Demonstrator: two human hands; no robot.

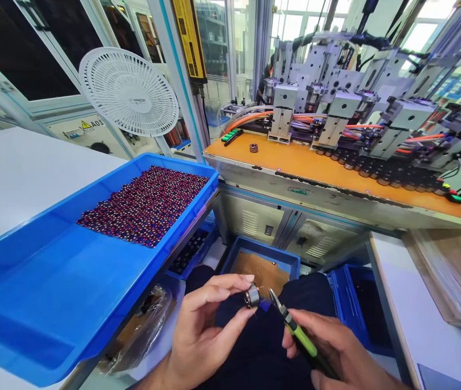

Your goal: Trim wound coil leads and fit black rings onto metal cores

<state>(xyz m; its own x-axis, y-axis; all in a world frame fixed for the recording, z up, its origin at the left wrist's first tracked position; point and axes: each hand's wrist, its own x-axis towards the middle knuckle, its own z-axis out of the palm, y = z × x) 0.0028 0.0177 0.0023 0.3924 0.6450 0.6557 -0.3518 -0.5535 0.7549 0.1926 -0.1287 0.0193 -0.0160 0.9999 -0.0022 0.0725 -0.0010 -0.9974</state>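
My left hand (206, 319) pinches a small round wound coil (252, 296) between thumb and fingertips, over my lap. My right hand (336, 352) grips a pair of green-handled cutters (295, 327). The cutter tips point up and left, a short gap from the coil. Thin wire ends stick out of the coil. A big blue tray (31, 303) to my left holds several dark coils (149, 203) heaped at its far end.
An orange-topped machine bench (315, 168) with grey pneumatic units and a row of coils runs across the back right. One loose coil (253, 148) lies on it. A white fan (128, 92) stands behind the tray. A small blue bin (260, 265) sits on the floor ahead.
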